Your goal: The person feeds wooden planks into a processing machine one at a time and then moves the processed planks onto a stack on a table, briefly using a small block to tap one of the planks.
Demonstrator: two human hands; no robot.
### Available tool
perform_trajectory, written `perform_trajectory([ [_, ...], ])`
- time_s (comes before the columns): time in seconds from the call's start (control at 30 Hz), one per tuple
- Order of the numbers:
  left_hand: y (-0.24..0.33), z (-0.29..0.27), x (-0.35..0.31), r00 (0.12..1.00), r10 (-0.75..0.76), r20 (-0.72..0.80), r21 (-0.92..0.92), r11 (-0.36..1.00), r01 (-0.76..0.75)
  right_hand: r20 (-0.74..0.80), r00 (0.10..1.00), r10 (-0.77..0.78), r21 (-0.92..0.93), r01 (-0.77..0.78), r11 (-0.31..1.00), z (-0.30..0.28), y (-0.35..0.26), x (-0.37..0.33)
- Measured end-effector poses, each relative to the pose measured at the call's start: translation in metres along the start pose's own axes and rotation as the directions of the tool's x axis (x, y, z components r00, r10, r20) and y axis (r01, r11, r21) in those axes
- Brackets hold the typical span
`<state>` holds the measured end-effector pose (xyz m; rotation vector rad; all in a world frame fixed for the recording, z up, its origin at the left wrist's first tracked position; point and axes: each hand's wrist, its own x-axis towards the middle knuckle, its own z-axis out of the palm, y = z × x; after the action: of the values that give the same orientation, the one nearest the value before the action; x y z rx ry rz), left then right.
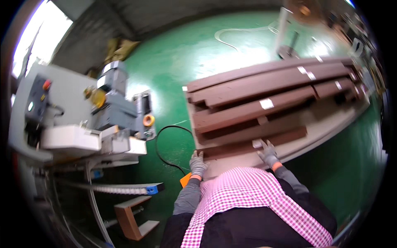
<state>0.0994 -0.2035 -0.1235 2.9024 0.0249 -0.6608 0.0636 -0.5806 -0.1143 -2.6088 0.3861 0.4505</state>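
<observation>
A narrow dark brown board [235, 149] lies along the near side of a pale tabletop [229, 163], right in front of me. My left hand [198, 164], in a grey glove, is at the board's left end with its fingers stretched forward and apart. Farther right, my right hand [269, 154], gloved the same way, has its fingers spread at the board's near edge, beside a white label [257, 143]. Neither hand appears to be gripping the board. Beyond it, longer brown boards [256, 109] lie in rows, some carrying white labels.
To the left stands a grey machine [66, 95] with a control box [38, 97]. Grey bins [118, 109] and a tape roll [148, 120] are near it. A black cable [159, 144] curves over the green floor. A post on a round base [287, 51] stands beyond the table.
</observation>
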Motion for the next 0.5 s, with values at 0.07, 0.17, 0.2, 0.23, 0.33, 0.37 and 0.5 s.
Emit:
perform_trajectory([
  [0.07,-0.004,-0.008,0.004,0.992,-0.122,0.018,-0.044,0.992,0.122,0.068,0.996,0.053,-0.070,-0.048,0.996,-0.001,-0.011,-0.005],
  [0.17,-0.039,0.027,0.021,0.998,-0.036,0.057,-0.306,0.951,0.052,0.135,0.989,0.056,-0.079,-0.045,0.996,0.004,-0.006,0.001],
  [0.2,-0.039,0.026,0.018,0.995,-0.043,0.092,-0.289,0.955,0.068,0.170,0.984,0.048,-0.070,-0.036,0.997,0.006,-0.004,0.007],
  [0.23,-0.035,0.020,0.013,0.990,-0.042,0.131,-0.266,0.961,0.076,0.204,0.978,0.050,-0.058,-0.039,0.998,0.007,0.000,0.011],
  [0.33,-0.017,0.016,0.005,0.993,0.029,0.112,-0.333,0.943,0.010,0.184,0.974,0.129,-0.028,-0.126,0.992,0.023,0.035,0.022],
  [0.37,-0.016,0.019,0.001,0.992,0.064,0.110,-0.415,0.910,-0.013,0.182,0.970,0.163,-0.003,-0.165,0.986,0.030,0.044,0.032],
  [0.5,-0.007,0.031,-0.019,0.989,0.091,0.115,-0.457,0.889,-0.029,0.163,0.923,0.348,-0.013,-0.351,0.936,0.018,0.025,0.030],
])
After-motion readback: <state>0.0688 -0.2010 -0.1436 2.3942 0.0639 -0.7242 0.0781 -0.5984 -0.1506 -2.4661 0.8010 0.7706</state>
